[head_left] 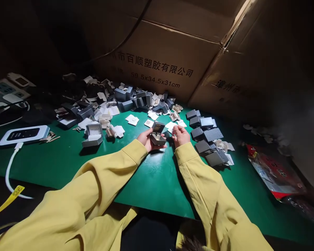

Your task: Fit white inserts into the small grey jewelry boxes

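My left hand (146, 138) cups a small grey hinged box (157, 134) whose lid stands open, just above the green mat (151, 177). My right hand (180, 135) hovers right beside the box with its fingers curled together in a pinch; whatever it holds is too small to name. Both arms wear yellow sleeves. A stack of closed grey boxes (206, 134) lies just right of my right hand. An open grey box with a pale lining (93, 134) sits to the left.
A heap of grey boxes and pale inserts (125, 99) lies at the back. Large cardboard cartons (172, 52) wall off the rear and right. A white device with a cable (24, 134), power strips (7, 91) and a red packet (274, 170) are present.
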Action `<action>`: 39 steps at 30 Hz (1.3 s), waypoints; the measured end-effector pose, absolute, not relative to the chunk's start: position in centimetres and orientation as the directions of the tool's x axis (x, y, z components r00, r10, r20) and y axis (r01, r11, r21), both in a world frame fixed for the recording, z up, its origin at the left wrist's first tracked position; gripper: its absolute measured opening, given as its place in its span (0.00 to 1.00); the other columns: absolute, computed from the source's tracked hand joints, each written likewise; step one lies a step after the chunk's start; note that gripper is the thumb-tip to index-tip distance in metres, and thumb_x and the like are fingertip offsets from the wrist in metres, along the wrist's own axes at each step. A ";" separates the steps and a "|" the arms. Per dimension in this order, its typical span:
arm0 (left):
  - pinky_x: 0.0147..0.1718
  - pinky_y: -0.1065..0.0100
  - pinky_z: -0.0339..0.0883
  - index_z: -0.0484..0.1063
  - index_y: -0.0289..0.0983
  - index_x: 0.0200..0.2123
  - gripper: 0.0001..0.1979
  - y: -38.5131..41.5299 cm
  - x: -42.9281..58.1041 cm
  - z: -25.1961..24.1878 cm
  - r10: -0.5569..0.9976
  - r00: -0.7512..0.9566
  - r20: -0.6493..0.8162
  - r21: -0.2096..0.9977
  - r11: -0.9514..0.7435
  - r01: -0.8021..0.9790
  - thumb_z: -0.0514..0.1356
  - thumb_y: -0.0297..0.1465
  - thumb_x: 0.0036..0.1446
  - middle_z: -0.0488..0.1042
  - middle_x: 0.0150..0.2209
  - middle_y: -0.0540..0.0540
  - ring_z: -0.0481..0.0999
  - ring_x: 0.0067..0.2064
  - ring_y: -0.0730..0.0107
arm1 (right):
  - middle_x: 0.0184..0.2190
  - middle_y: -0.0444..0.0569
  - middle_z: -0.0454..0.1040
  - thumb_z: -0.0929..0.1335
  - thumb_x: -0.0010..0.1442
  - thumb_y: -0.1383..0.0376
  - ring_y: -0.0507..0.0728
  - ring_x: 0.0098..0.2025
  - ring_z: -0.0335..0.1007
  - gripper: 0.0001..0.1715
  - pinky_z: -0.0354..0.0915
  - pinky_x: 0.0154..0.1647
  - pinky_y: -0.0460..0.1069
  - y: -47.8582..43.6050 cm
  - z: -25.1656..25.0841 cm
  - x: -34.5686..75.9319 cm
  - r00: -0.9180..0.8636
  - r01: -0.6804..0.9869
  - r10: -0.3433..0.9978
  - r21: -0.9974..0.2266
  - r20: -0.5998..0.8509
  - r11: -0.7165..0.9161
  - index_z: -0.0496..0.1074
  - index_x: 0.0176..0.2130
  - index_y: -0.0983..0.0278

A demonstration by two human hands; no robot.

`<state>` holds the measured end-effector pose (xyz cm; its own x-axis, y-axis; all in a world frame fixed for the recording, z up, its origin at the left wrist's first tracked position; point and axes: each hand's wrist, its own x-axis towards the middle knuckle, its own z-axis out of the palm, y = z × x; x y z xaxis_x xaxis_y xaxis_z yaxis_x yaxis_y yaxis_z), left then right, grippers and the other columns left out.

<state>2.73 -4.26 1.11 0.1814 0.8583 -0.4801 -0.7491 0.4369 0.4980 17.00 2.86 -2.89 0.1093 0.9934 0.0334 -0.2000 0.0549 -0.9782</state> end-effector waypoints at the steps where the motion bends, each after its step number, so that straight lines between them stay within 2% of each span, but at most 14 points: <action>1: 0.34 0.48 0.73 0.67 0.30 0.45 0.19 -4.3 2.8 1.1 0.851 0.183 -0.493 0.500 0.449 -0.740 0.43 0.37 0.65 0.76 0.33 0.38 0.78 0.32 0.57 | 0.20 0.41 0.68 0.74 0.39 0.47 0.47 0.18 0.58 0.28 0.54 0.15 0.44 2.8 -2.8 17.1 0.166 -0.170 0.983 -0.980 0.076 0.105 0.67 0.30 0.64; 3: 0.34 0.50 0.74 0.67 0.29 0.47 0.20 -4.4 2.9 1.1 0.840 0.171 -0.514 0.516 0.463 -0.721 0.44 0.38 0.65 0.76 0.33 0.38 0.78 0.33 0.57 | 0.22 0.42 0.68 0.71 0.46 0.46 0.47 0.18 0.58 0.26 0.56 0.16 0.45 2.7 -2.6 17.5 0.265 -0.048 0.937 -0.967 0.227 0.248 0.69 0.32 0.64; 5: 0.36 0.50 0.74 0.67 0.29 0.48 0.21 -4.5 3.1 1.1 0.836 0.154 -0.527 0.541 0.470 -0.697 0.46 0.39 0.64 0.76 0.32 0.38 0.78 0.33 0.57 | 0.27 0.47 0.70 0.67 0.54 0.47 0.50 0.23 0.63 0.23 0.62 0.21 0.47 2.4 -2.3 18.3 0.259 0.154 0.843 -0.882 0.471 0.446 0.71 0.36 0.64; 7: 0.39 0.48 0.72 0.67 0.29 0.49 0.20 -4.6 3.3 0.9 0.842 0.144 -0.520 0.571 0.468 -0.675 0.48 0.38 0.64 0.76 0.32 0.38 0.78 0.35 0.57 | 0.32 0.52 0.72 0.65 0.59 0.51 0.55 0.31 0.69 0.19 0.67 0.29 0.50 1.8 -2.0 19.2 0.125 0.361 0.728 -0.714 0.674 0.600 0.74 0.37 0.63; 10: 0.41 0.46 0.71 0.66 0.30 0.51 0.19 -4.5 3.4 0.6 0.854 0.167 -0.493 0.575 0.464 -0.674 0.49 0.36 0.64 0.76 0.34 0.37 0.78 0.36 0.56 | 0.33 0.54 0.72 0.62 0.63 0.58 0.57 0.35 0.71 0.15 0.69 0.35 0.51 0.4 -1.7 19.6 -0.133 0.454 0.643 -0.531 0.754 0.716 0.76 0.39 0.62; 12: 0.42 0.46 0.70 0.67 0.30 0.51 0.18 -4.5 3.4 0.4 0.862 0.176 -0.475 0.564 0.452 -0.691 0.50 0.35 0.64 0.76 0.34 0.36 0.78 0.36 0.56 | 0.33 0.54 0.73 0.61 0.64 0.62 0.56 0.35 0.71 0.16 0.70 0.36 0.51 -0.5 -1.6 19.2 -0.261 0.451 0.607 -0.461 0.751 0.764 0.76 0.41 0.62; 15: 0.44 0.52 0.70 0.70 0.29 0.47 0.15 -4.4 3.4 0.2 0.891 0.120 -0.438 0.574 0.380 -0.726 0.51 0.30 0.63 0.76 0.34 0.38 0.78 0.35 0.61 | 0.34 0.54 0.75 0.59 0.65 0.64 0.55 0.37 0.72 0.17 0.70 0.38 0.50 -1.3 -1.6 18.1 -0.391 0.418 0.552 -0.392 0.736 0.820 0.76 0.41 0.63; 20: 0.42 0.60 0.71 0.73 0.28 0.41 0.14 -4.5 3.6 0.2 0.932 0.108 -0.345 0.581 0.303 -0.755 0.49 0.24 0.62 0.76 0.30 0.42 0.75 0.30 0.69 | 0.35 0.50 0.78 0.61 0.65 0.64 0.53 0.35 0.71 0.15 0.68 0.38 0.47 -1.2 -2.1 17.8 -0.534 0.402 0.526 -0.348 0.662 0.847 0.76 0.40 0.62; 25: 0.39 0.64 0.71 0.73 0.29 0.42 0.13 -4.4 3.4 -0.2 0.924 0.103 -0.368 0.617 0.326 -0.716 0.49 0.24 0.61 0.77 0.33 0.41 0.75 0.32 0.68 | 0.32 0.47 0.78 0.61 0.65 0.62 0.51 0.33 0.71 0.16 0.63 0.32 0.44 -1.0 -2.4 18.3 -0.610 0.484 0.570 -0.311 0.550 0.818 0.77 0.35 0.60; 30: 0.36 0.65 0.71 0.73 0.30 0.43 0.12 -4.4 3.4 -0.7 0.930 0.122 -0.346 0.643 0.330 -0.691 0.52 0.25 0.60 0.77 0.35 0.40 0.76 0.33 0.67 | 0.36 0.45 0.78 0.62 0.64 0.65 0.50 0.33 0.70 0.16 0.58 0.27 0.44 -1.3 -1.8 18.5 -0.678 0.521 0.585 -0.271 0.444 0.810 0.78 0.37 0.57; 35: 0.42 0.62 0.71 0.73 0.31 0.44 0.12 -4.8 3.5 -0.4 0.929 0.100 -0.356 0.663 0.326 -0.674 0.54 0.26 0.59 0.77 0.38 0.40 0.77 0.38 0.64 | 0.35 0.45 0.78 0.62 0.63 0.66 0.51 0.32 0.70 0.16 0.58 0.26 0.44 -1.5 -1.3 18.4 -0.674 0.573 0.634 -0.274 0.379 0.772 0.79 0.37 0.56; 39: 0.42 0.60 0.72 0.72 0.31 0.46 0.13 -4.9 3.7 0.1 0.924 0.086 -0.373 0.661 0.329 -0.675 0.53 0.26 0.60 0.77 0.37 0.40 0.78 0.38 0.62 | 0.37 0.44 0.78 0.64 0.62 0.68 0.51 0.37 0.71 0.14 0.60 0.27 0.44 -1.4 -1.0 18.2 -0.686 0.585 0.640 -0.262 0.345 0.768 0.79 0.37 0.55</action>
<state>3.66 -4.92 0.14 0.0857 0.9238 -0.3730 -0.6745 0.3293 0.6607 18.20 -1.44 -0.96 -0.6862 0.6403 0.3451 0.5849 0.7678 -0.2615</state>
